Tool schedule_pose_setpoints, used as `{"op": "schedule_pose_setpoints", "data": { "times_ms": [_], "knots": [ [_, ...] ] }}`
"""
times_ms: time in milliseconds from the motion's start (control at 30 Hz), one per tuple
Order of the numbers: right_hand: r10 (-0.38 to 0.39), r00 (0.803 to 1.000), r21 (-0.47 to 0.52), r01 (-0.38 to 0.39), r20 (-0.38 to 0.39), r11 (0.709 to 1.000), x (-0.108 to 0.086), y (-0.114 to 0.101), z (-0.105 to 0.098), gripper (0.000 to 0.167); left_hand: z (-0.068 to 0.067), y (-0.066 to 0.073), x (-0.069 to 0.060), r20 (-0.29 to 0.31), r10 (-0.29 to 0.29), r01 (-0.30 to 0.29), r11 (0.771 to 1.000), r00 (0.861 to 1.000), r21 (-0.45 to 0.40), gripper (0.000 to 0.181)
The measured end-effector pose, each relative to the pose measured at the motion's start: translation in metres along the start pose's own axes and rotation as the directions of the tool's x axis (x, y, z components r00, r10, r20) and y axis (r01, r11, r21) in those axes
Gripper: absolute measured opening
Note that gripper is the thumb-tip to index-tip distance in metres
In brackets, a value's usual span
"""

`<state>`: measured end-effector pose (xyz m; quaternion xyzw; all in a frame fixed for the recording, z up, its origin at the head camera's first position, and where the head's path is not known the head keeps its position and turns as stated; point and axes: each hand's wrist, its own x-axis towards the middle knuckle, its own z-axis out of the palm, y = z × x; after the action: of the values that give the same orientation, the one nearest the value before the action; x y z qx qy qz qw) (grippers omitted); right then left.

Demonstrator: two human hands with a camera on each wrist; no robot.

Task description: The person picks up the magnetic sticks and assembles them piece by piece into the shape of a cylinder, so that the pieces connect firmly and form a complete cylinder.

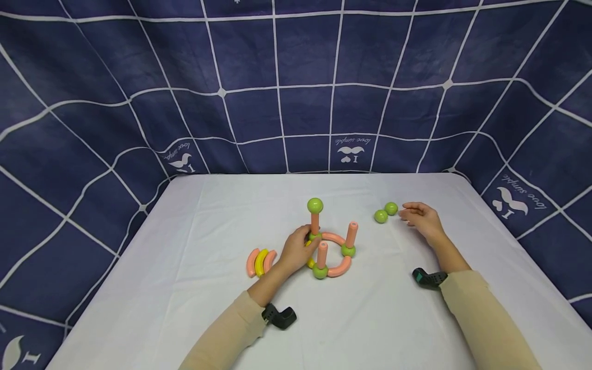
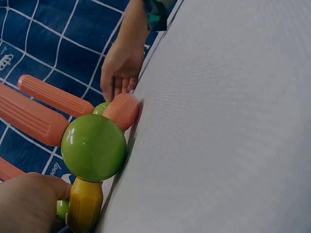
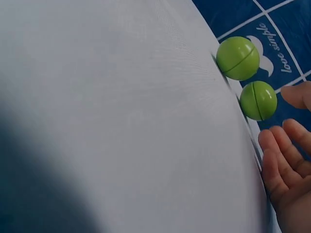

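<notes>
A ring of curved pink rods (image 1: pixel 339 267) and a yellow curved rod (image 2: pixel 85 206), joined by green balls (image 2: pixel 94 148), lies on the table. Three straight pink rods (image 1: pixel 351 235) stand up from its balls; the rear left one carries a green ball (image 1: pixel 315 205) on top. My left hand (image 1: pixel 296 251) grips the ring's rear left corner, around its green ball; the fingertips are partly hidden. Two loose green balls (image 1: pixel 381 216) lie at the back right. Just right of them is my right hand (image 1: pixel 423 221), fingers loosely bent, apart from the balls and holding nothing.
Left of the left forearm lie two pink curved rods (image 1: pixel 252 262) and a yellow curved rod (image 1: pixel 261 262), side by side. A white cloth (image 1: pixel 370 318) covers the table. A dark blue checked curtain (image 1: pixel 305 113) hangs behind and at both sides.
</notes>
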<state>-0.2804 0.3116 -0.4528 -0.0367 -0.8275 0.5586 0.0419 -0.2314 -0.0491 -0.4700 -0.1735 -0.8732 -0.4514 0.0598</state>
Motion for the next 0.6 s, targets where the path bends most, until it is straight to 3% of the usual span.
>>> {"op": "schedule_pose_setpoints", "data": {
  "times_ms": [133,333,600],
  "knots": [
    [0.042,0.999,-0.12,-0.046,-0.033,0.992,0.009,-0.001,0.004,0.058,0.001,-0.001,0.0,-0.001,-0.001,0.001,1.0,1.0,0.006,0.027],
    [0.064,0.998,-0.278,-0.065,-0.011,0.958,0.015,-0.009,0.012,0.068,0.001,-0.002,0.0,-0.004,0.002,-0.002,1.0,1.0,0.008,0.027],
    [0.052,0.998,-0.337,-0.057,-0.026,0.94,0.015,-0.012,0.017,0.061,0.0,0.0,0.0,0.003,0.009,-0.009,1.0,1.0,0.013,0.026]
  ]
}}
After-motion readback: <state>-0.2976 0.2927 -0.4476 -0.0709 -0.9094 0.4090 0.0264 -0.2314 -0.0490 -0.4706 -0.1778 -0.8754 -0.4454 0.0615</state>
